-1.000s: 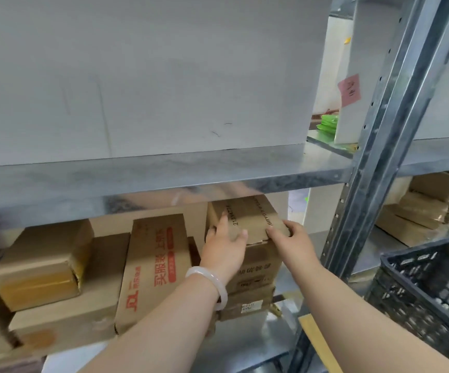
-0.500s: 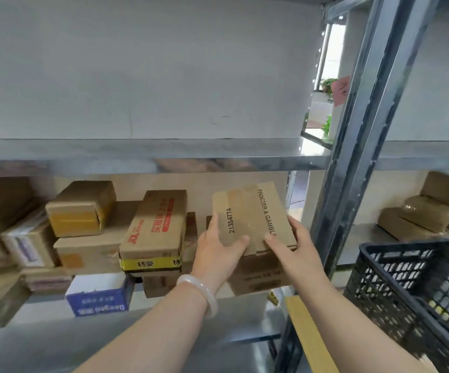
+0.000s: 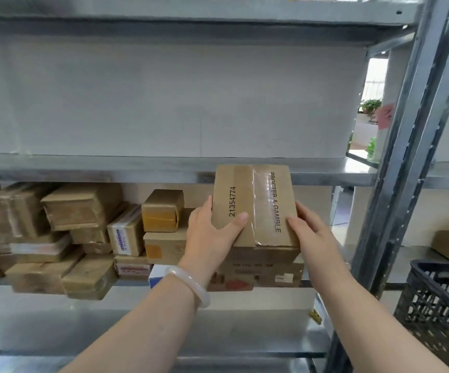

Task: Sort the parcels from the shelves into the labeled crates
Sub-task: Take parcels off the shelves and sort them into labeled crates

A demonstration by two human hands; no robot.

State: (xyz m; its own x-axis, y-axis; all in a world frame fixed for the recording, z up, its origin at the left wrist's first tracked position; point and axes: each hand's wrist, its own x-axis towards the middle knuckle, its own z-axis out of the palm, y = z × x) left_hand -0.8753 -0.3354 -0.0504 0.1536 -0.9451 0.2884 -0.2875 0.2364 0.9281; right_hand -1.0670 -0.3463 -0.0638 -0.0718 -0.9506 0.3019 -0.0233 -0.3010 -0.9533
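The Procter & Gamble cardboard box (image 3: 254, 205) is at the centre of the frame, gripped from both sides. The left hand (image 3: 212, 235) clasps its left edge with the thumb on the top face, and the right hand (image 3: 312, 238) clasps the right edge the same way. Whether its underside touches the stacked parcels (image 3: 261, 267) beneath, I cannot tell.

Glossy tape runs between the thumbs, so a shifted thumb could slip. The far edge overlaps the metal shelf lip (image 3: 137, 172) above, and lifting could knock it. Swinging toward the black crate (image 3: 438, 305) at lower right risks clipping the steel upright (image 3: 395, 184). No crate label shows, so missorting is possible.
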